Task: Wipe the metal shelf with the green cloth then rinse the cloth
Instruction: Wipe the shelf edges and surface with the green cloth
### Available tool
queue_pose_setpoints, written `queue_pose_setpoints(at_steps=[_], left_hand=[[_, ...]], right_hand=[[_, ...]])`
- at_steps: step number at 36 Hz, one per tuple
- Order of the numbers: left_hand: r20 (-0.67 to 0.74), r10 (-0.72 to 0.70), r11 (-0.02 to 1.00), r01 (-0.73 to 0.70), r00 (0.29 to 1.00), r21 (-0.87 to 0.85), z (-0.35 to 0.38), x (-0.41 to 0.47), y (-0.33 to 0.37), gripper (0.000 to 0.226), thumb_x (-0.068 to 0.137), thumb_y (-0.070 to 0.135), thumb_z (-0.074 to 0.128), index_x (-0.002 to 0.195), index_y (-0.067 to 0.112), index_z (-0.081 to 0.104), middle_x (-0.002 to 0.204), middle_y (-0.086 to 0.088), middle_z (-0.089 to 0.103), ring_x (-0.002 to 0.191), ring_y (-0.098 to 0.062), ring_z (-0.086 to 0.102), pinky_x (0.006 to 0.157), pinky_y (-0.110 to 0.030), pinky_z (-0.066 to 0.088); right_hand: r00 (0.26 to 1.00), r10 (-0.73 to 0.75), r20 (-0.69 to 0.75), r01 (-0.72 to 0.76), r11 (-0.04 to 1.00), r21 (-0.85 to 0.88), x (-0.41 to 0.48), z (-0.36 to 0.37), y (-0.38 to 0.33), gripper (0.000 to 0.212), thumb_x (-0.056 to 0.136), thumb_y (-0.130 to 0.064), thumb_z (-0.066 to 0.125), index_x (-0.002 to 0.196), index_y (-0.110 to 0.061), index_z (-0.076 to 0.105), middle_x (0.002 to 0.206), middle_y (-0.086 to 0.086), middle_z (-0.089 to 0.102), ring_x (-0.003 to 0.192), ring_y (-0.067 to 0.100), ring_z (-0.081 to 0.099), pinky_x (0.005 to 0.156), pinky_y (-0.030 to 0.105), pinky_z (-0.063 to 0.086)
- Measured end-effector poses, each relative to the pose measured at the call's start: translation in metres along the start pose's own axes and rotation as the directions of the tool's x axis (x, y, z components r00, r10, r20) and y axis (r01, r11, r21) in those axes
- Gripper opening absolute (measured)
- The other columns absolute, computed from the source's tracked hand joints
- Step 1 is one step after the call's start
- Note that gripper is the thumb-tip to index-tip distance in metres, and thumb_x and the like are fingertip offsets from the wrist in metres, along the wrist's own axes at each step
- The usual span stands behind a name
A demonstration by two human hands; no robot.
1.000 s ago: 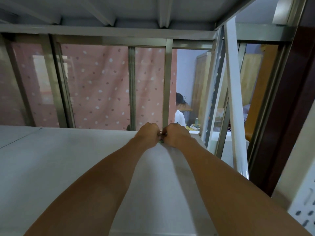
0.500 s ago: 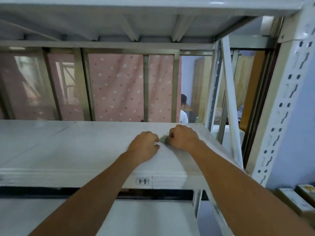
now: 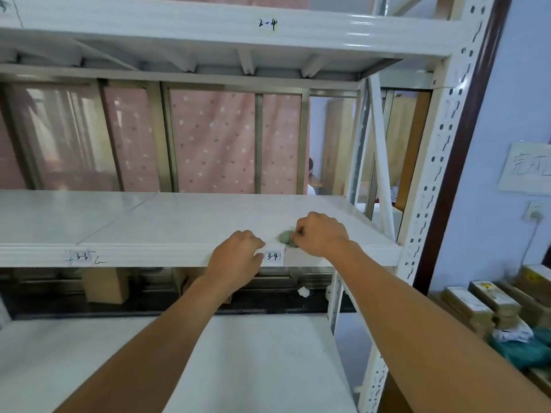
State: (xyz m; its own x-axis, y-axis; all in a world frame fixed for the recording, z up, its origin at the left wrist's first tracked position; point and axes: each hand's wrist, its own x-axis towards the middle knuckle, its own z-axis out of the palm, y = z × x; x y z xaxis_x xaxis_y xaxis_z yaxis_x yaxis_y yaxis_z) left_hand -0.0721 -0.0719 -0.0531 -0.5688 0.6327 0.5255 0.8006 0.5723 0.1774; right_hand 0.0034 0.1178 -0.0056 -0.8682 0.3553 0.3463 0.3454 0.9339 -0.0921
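While the green cloth (image 3: pixel 286 237) lay bunched at the front edge of the metal shelf (image 3: pixel 167 222), just above the label marked 3-4 (image 3: pixel 272 256), our right hand (image 3: pixel 322 234) was closed over it, fingers (image 3: pixel 299 232) curled and pinching the wad against the white surface. Our left hand (image 3: pixel 238 251) rested just beside it on the shelf's front lip, fingers bent down over the edge and holding nothing that we could see; whether a corner of the cloth ran under them we could not tell, since the knuckles hid that spot. We judged the wiping to be under way, with the cloth at the near right end of the board, close to the perforated upright (image 3: pixel 429 186). The long stretch of shelf to the left, past the label marked 3-3 (image 3: pixel 80 257), looked bare and dull, and nothing in view showed whether it had been wiped. The lower shelf (image 3: pixel 268 353) also lay below our forearms. The rinse was plainly not yet done: no sink, tap or bucket showed anywhere, so that step lay entirely ahead.
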Motion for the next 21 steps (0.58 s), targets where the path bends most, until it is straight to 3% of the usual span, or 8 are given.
queue_pose_setpoints(at_steps=[7,13,21], left_hand=[[-0.123,0.054,0.996,-0.045,0.991,0.078,-0.003,-0.025,-0.020,0.021,0.093,0.013,0.057,0.109,0.011,0.071,0.109,-0.001,0.063,0.104,-0.020,0.055,0.074,-0.031,0.050],[-0.211,0.072,0.990,-0.044,0.975,0.137,-0.007,-0.029,-0.041,0.011,0.078,0.003,0.074,0.084,0.011,0.075,0.083,-0.002,0.065,0.075,-0.021,0.061,0.056,-0.034,0.054],[-0.287,0.132,0.977,-0.075,0.949,0.199,-0.007,-0.027,-0.072,0.009,0.076,0.010,0.081,0.083,0.010,0.076,0.081,-0.004,0.065,0.071,-0.022,0.061,0.061,-0.032,0.054]], right_hand=[[0.999,0.013,-0.030,-0.013,1.000,-0.013,-0.021,-0.004,-0.013,0.028,0.096,-0.040,0.051,0.100,-0.022,0.072,0.095,0.001,0.060,0.081,0.024,0.056,0.066,0.030,0.043],[1.000,0.021,-0.004,-0.021,1.000,0.008,-0.011,-0.004,-0.015,0.026,0.097,-0.039,0.051,0.098,-0.023,0.072,0.096,0.000,0.061,0.085,0.021,0.058,0.069,0.031,0.045],[1.000,0.003,0.017,-0.005,0.994,0.105,0.027,0.011,-0.012,0.023,0.096,-0.034,0.059,0.096,-0.020,0.077,0.091,0.000,0.067,0.078,0.017,0.057,0.066,0.026,0.041]])
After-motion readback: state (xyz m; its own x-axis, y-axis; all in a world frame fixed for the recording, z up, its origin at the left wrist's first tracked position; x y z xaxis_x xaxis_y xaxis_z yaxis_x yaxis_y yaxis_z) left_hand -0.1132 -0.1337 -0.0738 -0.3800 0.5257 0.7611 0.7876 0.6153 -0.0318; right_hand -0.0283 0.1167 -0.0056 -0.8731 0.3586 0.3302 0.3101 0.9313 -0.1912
